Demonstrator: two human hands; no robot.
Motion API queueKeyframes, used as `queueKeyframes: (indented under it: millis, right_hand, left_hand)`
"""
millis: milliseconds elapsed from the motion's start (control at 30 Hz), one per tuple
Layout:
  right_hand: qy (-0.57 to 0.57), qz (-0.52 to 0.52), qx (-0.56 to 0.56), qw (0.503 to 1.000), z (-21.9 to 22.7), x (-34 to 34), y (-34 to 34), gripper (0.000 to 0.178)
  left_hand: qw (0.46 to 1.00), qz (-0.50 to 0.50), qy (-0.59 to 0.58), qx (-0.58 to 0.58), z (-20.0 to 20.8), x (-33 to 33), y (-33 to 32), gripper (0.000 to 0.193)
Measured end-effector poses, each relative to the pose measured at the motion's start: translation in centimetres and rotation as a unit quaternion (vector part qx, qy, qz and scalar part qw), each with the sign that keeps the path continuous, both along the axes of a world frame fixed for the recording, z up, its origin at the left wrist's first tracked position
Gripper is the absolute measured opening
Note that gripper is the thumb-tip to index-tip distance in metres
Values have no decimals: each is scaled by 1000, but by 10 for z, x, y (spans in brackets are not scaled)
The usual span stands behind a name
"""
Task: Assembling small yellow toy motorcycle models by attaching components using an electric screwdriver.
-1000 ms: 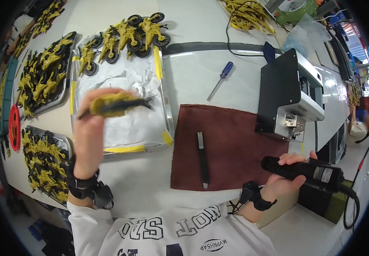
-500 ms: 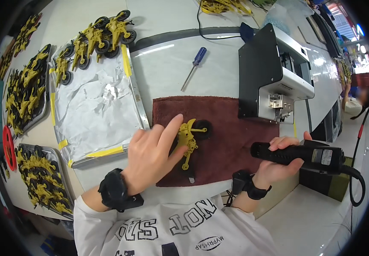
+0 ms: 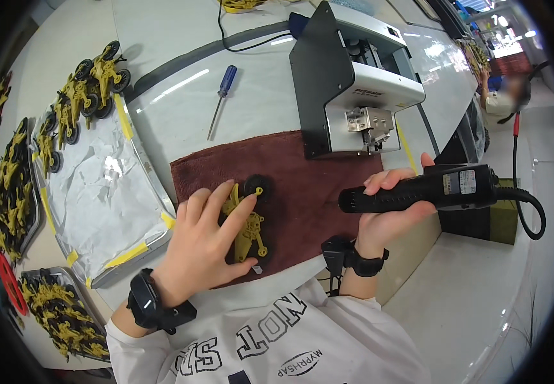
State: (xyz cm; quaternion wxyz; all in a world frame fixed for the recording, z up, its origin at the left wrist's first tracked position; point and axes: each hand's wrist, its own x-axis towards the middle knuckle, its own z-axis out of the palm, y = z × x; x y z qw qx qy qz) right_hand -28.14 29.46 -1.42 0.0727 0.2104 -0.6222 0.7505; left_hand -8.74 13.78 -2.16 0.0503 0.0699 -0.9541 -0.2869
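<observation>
Maroon cloth [image 3: 305, 205] shows between the hands [image 3: 205, 246] [image 3: 387, 225], left splayed, right curled.

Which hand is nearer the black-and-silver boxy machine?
Right: the right hand, around a black corded tool, is just in front of the machine; the left hand, on a yellow toy motorcycle, is farther left.

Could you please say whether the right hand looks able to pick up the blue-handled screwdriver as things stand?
Probably not: the right hand is wrapped around the black corded handheld tool, which would likely need setting down before grasping the blue-handled screwdriver.
</observation>
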Motion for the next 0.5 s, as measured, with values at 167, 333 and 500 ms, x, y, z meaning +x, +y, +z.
queueKeyframes:
  millis: [167,333,500]
  right_hand:
    - [-7,6,-1,1000,-1,-1,0,88]
    - [21,20,14,999,-1,-1,0,82]
    - [37,63,-24,997,20,-7,10,80]
  left_hand:
    - [998,51,21,7,-8,0,17,86]
    - [995,95,19,-8,-21,1,26,89]
    - [997,75,-17,-28,-23,7,23,91]
